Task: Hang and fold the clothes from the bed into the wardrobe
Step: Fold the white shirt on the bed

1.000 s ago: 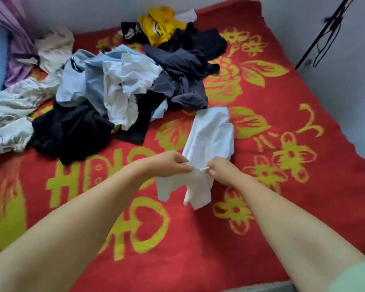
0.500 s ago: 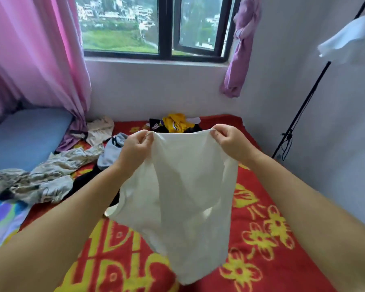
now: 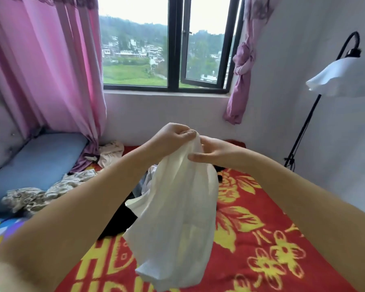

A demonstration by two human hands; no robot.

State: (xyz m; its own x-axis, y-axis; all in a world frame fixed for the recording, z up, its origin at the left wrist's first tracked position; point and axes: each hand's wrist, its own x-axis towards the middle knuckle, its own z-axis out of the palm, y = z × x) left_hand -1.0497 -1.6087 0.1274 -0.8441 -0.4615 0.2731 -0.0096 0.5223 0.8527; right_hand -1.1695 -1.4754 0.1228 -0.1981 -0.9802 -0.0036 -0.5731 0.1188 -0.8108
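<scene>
Left hand [image 3: 173, 137]: grip pinched on the cloth's top edge.
Right hand [image 3: 216, 153]: fingers closed on it, just beside.
Cloth [image 3: 177, 218]: hangs below both, over the bed [image 3: 261, 239].

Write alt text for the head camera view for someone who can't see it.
Two bare hands, left hand and right hand, hold a white garment bunched at its top above a red flowered blanket. Behind are a window and pink curtain.
</scene>
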